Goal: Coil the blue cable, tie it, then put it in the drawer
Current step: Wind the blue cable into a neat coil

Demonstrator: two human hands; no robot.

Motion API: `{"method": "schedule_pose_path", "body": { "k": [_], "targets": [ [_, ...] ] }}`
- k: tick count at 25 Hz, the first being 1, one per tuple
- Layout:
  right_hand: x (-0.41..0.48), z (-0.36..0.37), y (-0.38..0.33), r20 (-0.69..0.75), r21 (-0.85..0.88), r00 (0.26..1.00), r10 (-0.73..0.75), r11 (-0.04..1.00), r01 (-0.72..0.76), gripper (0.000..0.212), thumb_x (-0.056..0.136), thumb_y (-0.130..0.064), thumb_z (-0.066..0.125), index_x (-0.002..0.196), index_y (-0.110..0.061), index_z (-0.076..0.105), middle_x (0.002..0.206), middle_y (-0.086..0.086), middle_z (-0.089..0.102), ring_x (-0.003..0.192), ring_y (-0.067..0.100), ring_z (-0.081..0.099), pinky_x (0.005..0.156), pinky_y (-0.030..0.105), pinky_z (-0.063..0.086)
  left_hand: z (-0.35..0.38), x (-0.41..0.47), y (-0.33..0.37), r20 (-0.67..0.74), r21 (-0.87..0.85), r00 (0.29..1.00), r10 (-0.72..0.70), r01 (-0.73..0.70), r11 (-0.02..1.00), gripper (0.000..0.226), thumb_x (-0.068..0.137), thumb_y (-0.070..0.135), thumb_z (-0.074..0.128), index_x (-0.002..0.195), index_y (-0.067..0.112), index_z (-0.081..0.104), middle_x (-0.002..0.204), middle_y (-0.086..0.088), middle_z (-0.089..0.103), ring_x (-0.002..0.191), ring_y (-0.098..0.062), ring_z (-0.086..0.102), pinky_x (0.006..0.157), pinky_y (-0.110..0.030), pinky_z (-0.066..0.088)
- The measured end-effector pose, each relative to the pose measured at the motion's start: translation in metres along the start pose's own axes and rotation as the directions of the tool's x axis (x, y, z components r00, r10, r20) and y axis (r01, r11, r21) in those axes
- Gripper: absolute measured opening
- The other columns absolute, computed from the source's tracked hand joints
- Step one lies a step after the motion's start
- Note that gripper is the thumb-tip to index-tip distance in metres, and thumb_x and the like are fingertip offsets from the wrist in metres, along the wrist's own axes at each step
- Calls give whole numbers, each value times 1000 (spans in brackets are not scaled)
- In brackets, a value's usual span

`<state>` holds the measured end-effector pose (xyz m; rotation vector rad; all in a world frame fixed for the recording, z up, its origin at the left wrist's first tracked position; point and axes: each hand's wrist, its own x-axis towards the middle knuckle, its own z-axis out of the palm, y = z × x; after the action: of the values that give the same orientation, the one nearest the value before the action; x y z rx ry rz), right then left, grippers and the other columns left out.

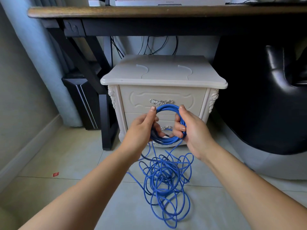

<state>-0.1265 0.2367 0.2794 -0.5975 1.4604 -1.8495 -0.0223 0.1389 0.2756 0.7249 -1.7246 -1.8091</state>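
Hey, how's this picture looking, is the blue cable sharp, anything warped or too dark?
Head view: the blue cable, the left hand and the right hand are sharp, in soft even light. Head view: the wide lens bows the desk edge. Head view: the black seat sits in deep shadow, with one glare streak.

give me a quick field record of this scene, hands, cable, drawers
left hand: grips left side of coil
right hand: grips right side of coil
coil: several turns, held upright in front of cabinet
loose cable: tangled heap on floor, runs up to coil
top drawer: shut
lower drawer: shut
tie: none seen
stage: coiling partly done
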Motion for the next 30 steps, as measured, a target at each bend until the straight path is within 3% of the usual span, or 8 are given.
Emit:
{"method": "schedule_pose_path", "body": {
  "k": [4,8,11,16,20,23,26,30],
  "targets": [
    [-5,0,-10,44,-134,999,-23,991,28,35,104,-34,40,74,-16,46,47,-10,33,46,13,27,63,35,37,-7,-3,14,165,217,966,200,-233,948,24,96,32,55,113,16,60,73,3,60,60,-11,60,63,-20,46],
    [-11,10,-13,87,-207,993,-83,973,100,33,105,-24,40,74,-19,50,47,-16,38,44,7,28,58,33,28,-11,-1,19,193,463,927,321,-374,804,27,88,44,61,105,23,61,85,5,66,77,-13,65,68,-23,53],
    [-13,15,-13,110,-210,991,-78,973,100,30,105,-25,39,78,-18,52,49,-13,35,42,6,26,55,30,28,-10,0,20,177,549,921,348,-386,742,38,85,53,59,94,15,60,76,-2,66,64,-12,62,60,-23,50],
    [-15,2,-14,215,-224,976,11,974,38,48,101,-47,37,87,-6,59,51,2,45,49,18,48,68,38,48,-6,-2,22,95,474,952,290,-300,828,32,92,38,62,69,16,54,44,12,49,35,-6,45,38,-23,44],
    [-18,-7,-20,239,-385,971,22,920,74,42,99,-38,44,102,-2,65,69,5,68,63,12,68,60,20,53,-10,6,16,-75,347,977,201,-164,923,53,90,49,59,81,-2,55,60,-10,44,42,-19,42,40,-29,46],
    [-16,-10,-17,216,-491,976,-3,864,111,37,104,-31,40,101,-5,67,79,5,75,50,11,58,53,14,46,-14,10,13,-99,260,985,140,-110,959,52,90,51,58,80,1,54,61,-9,41,43,-18,39,42,-27,44],
    [-13,-12,-17,226,-375,974,0,923,87,40,104,-34,38,93,-11,69,84,10,76,49,16,41,47,16,42,-17,12,13,-14,179,992,129,-125,976,45,88,51,57,77,8,54,52,1,38,41,-16,33,47,-31,40],
    [-9,-11,-14,225,-172,971,75,984,-36,40,103,-30,38,94,-18,75,74,11,71,69,29,55,60,30,34,-16,12,11,-22,168,992,125,-120,979,45,90,49,58,78,6,55,53,1,38,43,-17,33,45,-29,40]
  ]
}}
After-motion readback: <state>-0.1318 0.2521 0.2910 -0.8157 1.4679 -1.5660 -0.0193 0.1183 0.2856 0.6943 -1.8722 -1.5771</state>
